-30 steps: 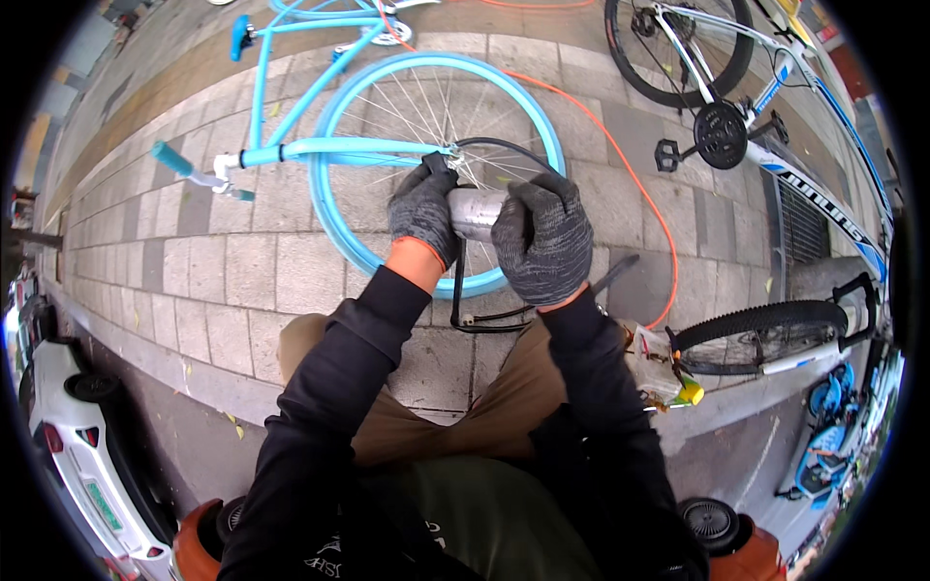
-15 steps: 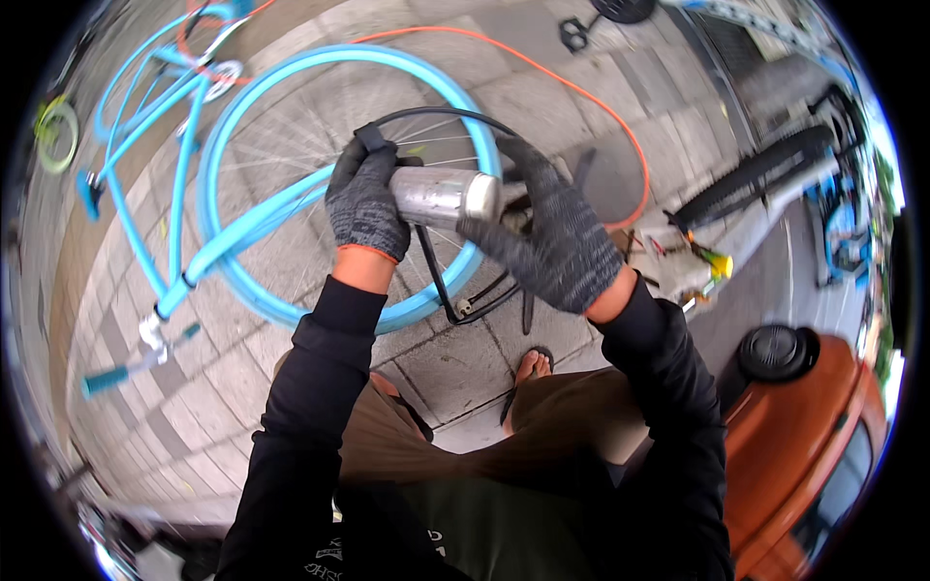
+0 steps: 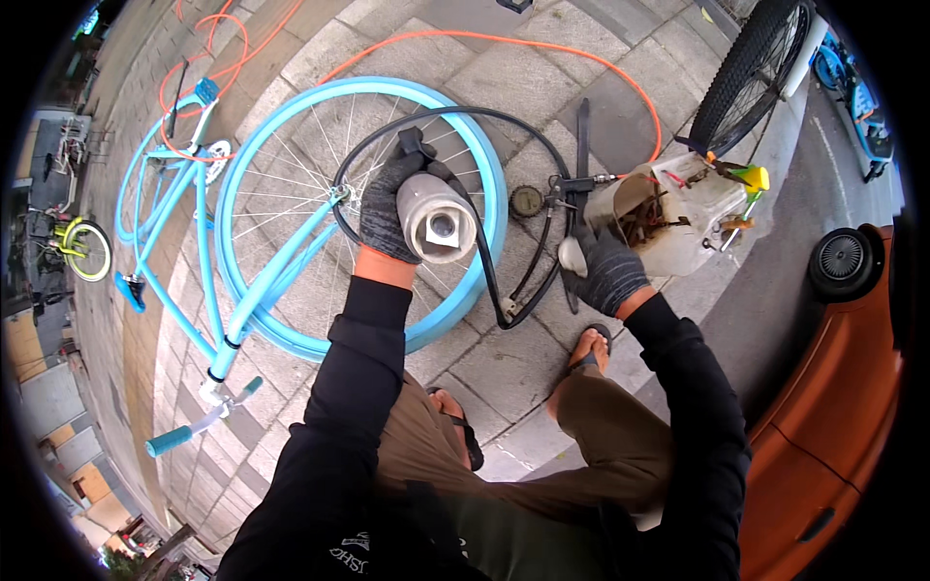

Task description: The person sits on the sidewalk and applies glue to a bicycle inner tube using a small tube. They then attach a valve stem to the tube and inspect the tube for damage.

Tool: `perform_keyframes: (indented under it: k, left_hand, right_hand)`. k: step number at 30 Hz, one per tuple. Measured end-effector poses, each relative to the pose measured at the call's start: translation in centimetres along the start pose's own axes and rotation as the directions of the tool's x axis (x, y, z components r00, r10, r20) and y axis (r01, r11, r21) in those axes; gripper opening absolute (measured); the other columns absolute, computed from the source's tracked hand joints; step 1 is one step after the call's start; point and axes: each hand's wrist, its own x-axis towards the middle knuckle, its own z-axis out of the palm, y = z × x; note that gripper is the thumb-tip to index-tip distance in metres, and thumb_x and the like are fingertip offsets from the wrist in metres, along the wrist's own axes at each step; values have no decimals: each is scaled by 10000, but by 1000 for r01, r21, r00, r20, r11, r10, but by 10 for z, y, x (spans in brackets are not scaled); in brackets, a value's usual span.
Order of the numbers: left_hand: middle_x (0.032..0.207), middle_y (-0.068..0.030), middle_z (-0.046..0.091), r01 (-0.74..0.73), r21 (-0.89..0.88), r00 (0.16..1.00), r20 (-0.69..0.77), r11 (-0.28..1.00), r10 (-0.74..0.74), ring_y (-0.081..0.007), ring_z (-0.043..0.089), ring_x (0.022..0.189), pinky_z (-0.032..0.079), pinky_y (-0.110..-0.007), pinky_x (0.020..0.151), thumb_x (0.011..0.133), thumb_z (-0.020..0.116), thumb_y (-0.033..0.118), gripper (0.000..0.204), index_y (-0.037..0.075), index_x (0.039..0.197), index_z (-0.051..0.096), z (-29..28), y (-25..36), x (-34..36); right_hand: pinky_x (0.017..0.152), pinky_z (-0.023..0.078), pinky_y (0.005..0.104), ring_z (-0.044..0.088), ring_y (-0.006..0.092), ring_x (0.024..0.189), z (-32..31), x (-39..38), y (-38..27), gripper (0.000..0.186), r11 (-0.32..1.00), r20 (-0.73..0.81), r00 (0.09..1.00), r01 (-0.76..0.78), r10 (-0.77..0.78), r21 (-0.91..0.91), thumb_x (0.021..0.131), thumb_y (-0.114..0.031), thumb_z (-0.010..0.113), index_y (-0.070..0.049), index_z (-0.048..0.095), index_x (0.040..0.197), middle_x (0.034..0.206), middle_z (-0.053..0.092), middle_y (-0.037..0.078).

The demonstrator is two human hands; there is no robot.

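Fingers of the left hand (image 3: 387, 205) wrap a metal canister (image 3: 431, 201), mouth open, over the blue bicycle wheel (image 3: 495, 194); those of the right hand (image 3: 610, 276) grip its likely cap (image 3: 572, 256). Uncapping seems done; the black inner tube (image 3: 548, 145) lies outside the tyre (image 3: 225, 208).

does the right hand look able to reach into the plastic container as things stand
Probably yes: the right hand is beside the plastic container, which looks uncovered, though the pale round cap it holds might get in the way.
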Motion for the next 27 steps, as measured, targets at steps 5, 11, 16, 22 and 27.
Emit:
perform_keyframes:
  k: [5, 11, 16, 22, 27]
  left_hand:
    - [898, -143, 741, -22, 84, 999, -22, 996, 24, -287, 727, 782, 619, -425, 702, 967, 694, 136, 148, 33, 1073, 712, -2, -14, 12]
    - [922, -161, 730, -1, 97, 999, -54, 995, 6, -343, 718, 815, 619, -462, 747, 1026, 591, 151, 198, 10, 1132, 682, -15, -26, 25]
    - [920, -142, 726, 22, 136, 996, 84, 990, -33, -332, 713, 816, 614, -461, 747, 1033, 574, 146, 191, 43, 1170, 658, -11, -43, 30]
    - [1023, -106, 722, -29, 245, 997, 81, 969, 9, -255, 723, 888, 618, -409, 784, 999, 616, 81, 242, 58, 1236, 659, -7, -58, 21]
    - [1036, -100, 701, -14, 243, 992, 123, 970, -17, -255, 708, 888, 610, -404, 802, 1013, 596, 65, 261, 34, 1267, 646, -12, -49, 17]
  right_hand:
    - [827, 563, 553, 708, 445, 959, 59, -3, 18, 711, 1000, -150, 989, -16, 18, 17, 852, -437, 791, -65, 542, 1405, 1149, 681, 265]
    - [654, 566, 454, 725, 354, 816, -69, -17, -52, 383, 820, -589, 762, 502, -271, 273, 955, -288, 704, -139, 657, 1304, 941, 699, 178]
    - [631, 557, 465, 713, 358, 709, -96, -48, -89, 424, 853, -443, 805, 500, -395, 149, 944, -274, 721, -87, 661, 1320, 881, 716, 158]
    - [689, 563, 526, 725, 406, 769, -74, -43, -100, 479, 919, -199, 933, 339, -300, 202, 998, -456, 633, -27, 681, 1203, 878, 732, 220]
    - [735, 590, 449, 744, 382, 825, -74, -41, -103, 321, 835, -239, 895, 441, -378, 331, 976, -336, 729, -91, 731, 1183, 920, 751, 177]
